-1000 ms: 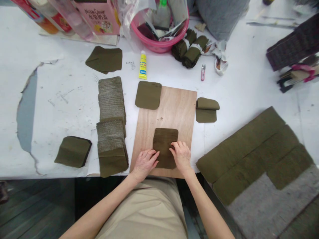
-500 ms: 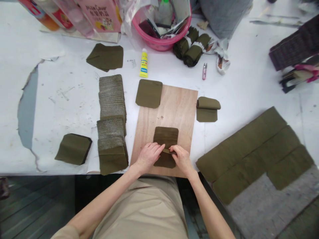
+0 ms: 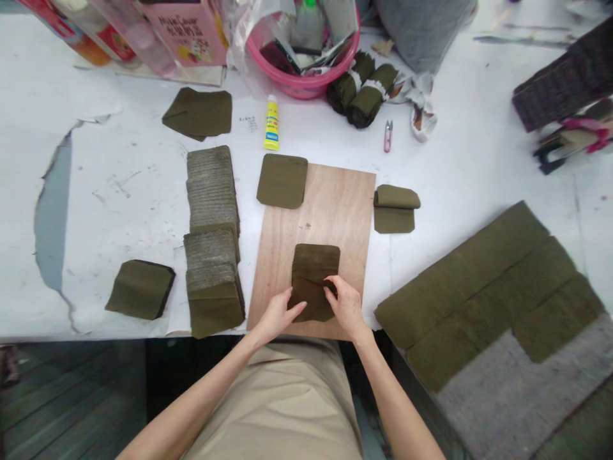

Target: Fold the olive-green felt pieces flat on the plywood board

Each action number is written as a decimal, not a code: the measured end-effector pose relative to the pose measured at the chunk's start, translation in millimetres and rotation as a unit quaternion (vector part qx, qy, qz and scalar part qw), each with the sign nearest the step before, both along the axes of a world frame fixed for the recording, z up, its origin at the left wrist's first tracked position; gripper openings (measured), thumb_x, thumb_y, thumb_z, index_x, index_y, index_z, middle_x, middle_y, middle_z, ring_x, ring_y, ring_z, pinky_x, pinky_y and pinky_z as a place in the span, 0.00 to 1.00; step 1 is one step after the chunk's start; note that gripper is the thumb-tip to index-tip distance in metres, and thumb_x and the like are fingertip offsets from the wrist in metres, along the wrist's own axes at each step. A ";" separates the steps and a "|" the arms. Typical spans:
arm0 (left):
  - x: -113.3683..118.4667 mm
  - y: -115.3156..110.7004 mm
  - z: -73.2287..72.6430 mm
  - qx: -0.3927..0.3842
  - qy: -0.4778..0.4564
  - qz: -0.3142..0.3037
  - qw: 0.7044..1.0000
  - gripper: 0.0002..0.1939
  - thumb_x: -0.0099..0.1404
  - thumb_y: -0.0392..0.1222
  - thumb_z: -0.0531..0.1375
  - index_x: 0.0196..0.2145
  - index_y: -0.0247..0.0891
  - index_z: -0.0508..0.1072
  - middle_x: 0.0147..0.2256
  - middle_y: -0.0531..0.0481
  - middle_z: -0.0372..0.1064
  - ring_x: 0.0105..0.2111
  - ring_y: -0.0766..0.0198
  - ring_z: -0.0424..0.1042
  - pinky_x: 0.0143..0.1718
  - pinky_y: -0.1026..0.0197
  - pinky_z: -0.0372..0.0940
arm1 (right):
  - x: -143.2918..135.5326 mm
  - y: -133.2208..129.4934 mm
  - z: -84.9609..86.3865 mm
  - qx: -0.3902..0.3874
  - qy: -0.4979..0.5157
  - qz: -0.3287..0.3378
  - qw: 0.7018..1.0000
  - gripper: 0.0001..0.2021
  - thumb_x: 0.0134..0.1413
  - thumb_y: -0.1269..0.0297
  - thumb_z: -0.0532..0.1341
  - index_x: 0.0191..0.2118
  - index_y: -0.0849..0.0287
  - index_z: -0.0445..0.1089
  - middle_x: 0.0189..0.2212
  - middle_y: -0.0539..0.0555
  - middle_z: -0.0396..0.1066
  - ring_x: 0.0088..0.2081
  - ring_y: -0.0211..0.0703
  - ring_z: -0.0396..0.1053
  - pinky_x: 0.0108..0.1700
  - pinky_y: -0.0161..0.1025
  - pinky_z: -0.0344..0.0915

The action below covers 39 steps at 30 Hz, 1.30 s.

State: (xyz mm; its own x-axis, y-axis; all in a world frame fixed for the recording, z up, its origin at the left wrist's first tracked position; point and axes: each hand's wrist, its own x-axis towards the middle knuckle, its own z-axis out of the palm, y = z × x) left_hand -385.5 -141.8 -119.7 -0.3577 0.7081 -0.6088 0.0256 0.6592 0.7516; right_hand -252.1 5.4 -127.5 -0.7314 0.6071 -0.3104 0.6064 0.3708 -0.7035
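Over the board's (image 3: 340,198) near end, my right hand (image 3: 347,308) pinches the top cloth (image 3: 311,306), best done lightly; my left hand (image 3: 275,317), fingers parted, should steady its edge.

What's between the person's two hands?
Dark green cloth pieces, lying on the wooden board, between the left hand and right hand; the head view shows this.

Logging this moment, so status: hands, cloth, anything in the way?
Left hand open by cloth stack; right hand on stack, grip unclear. Stack on board. Green cloth at board's far left corner, clear of hands.
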 end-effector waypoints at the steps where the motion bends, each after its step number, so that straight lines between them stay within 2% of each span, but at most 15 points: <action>1: 2.1 -2.6 -4.3 -0.012 -0.029 0.013 0.999 0.18 0.61 0.51 0.56 0.41 0.32 0.71 0.37 0.43 0.74 0.36 0.58 0.72 0.38 0.59 0.67 | 0.0 -0.4 -0.5 0.003 -0.003 -0.004 1.000 0.11 0.59 0.65 0.52 0.45 0.56 0.67 0.39 0.54 0.74 0.35 0.43 0.71 0.40 0.39 0.65; 4: 6.6 -8.7 -14.2 -0.056 -0.111 0.057 0.991 0.24 0.61 0.57 0.54 0.37 0.30 0.72 0.31 0.45 0.74 0.29 0.59 0.71 0.28 0.61 0.68 | 0.2 -0.8 -1.2 0.000 -0.020 -0.026 0.999 0.12 0.59 0.60 0.54 0.46 0.56 0.67 0.37 0.54 0.74 0.33 0.43 0.71 0.38 0.39 0.65; 7: 9.4 -12.5 -18.6 -0.094 -0.129 0.083 0.984 0.27 0.58 0.62 0.55 0.33 0.29 0.72 0.26 0.48 0.71 0.24 0.62 0.69 0.21 0.64 0.64 | 0.6 0.0 0.2 -0.015 -0.037 -0.050 0.998 0.11 0.60 0.57 0.54 0.43 0.55 0.68 0.33 0.52 0.74 0.31 0.42 0.71 0.35 0.37 0.64; 10: 11.2 -15.3 -19.6 -0.110 -0.117 0.070 0.984 0.27 0.56 0.63 0.57 0.30 0.31 0.71 0.23 0.49 0.69 0.22 0.64 0.68 0.19 0.65 0.62 | 0.3 1.8 3.3 -0.013 -0.049 -0.058 0.997 0.11 0.61 0.57 0.52 0.39 0.54 0.69 0.31 0.51 0.74 0.30 0.42 0.71 0.34 0.37 0.62; 19: 12.8 -18.0 -24.6 -0.152 -0.099 0.011 0.983 0.27 0.57 0.65 0.53 0.30 0.34 0.69 0.24 0.50 0.70 0.18 0.62 0.71 0.15 0.67 0.56 | -5.4 5.7 4.1 0.021 -0.063 -0.047 0.997 0.11 0.62 0.58 0.51 0.38 0.55 0.68 0.30 0.52 0.74 0.29 0.42 0.70 0.32 0.36 0.60; 24: 10.3 -14.6 -17.0 -0.188 -0.088 0.012 0.978 0.31 0.59 0.70 0.45 0.26 0.38 0.64 0.16 0.51 0.66 0.18 0.60 0.71 0.16 0.65 0.57 | -5.9 6.4 -1.5 0.018 -0.058 -0.047 0.997 0.11 0.62 0.58 0.51 0.37 0.55 0.68 0.29 0.52 0.74 0.28 0.41 0.70 0.32 0.36 0.60; 26: 8.4 -13.1 -11.6 -0.193 -0.074 -0.008 0.978 0.31 0.60 0.70 0.43 0.24 0.39 0.63 0.15 0.51 0.66 0.18 0.60 0.71 0.18 0.65 0.58 | -5.9 6.5 -2.9 0.017 -0.059 -0.049 0.997 0.11 0.62 0.59 0.51 0.37 0.55 0.68 0.29 0.51 0.73 0.28 0.41 0.69 0.32 0.35 0.59; 30: 5.3 -9.4 -2.6 -0.199 -0.022 -0.049 0.978 0.30 0.62 0.67 0.43 0.22 0.39 0.64 0.16 0.50 0.69 0.16 0.63 0.70 0.19 0.65 0.58 | -6.6 6.7 -2.8 0.018 -0.065 -0.052 0.996 0.10 0.62 0.59 0.51 0.37 0.55 0.67 0.28 0.51 0.73 0.27 0.40 0.69 0.30 0.35 0.58; 39: 4.3 -3.0 2.5 -0.223 -0.002 -0.050 0.973 0.30 0.62 0.66 0.44 0.21 0.38 0.65 0.16 0.51 0.69 0.15 0.65 0.69 0.18 0.66 0.57 | -8.7 7.8 -0.1 0.016 -0.076 -0.062 0.995 0.11 0.62 0.58 0.51 0.37 0.56 0.67 0.26 0.51 0.72 0.25 0.40 0.68 0.29 0.35 0.56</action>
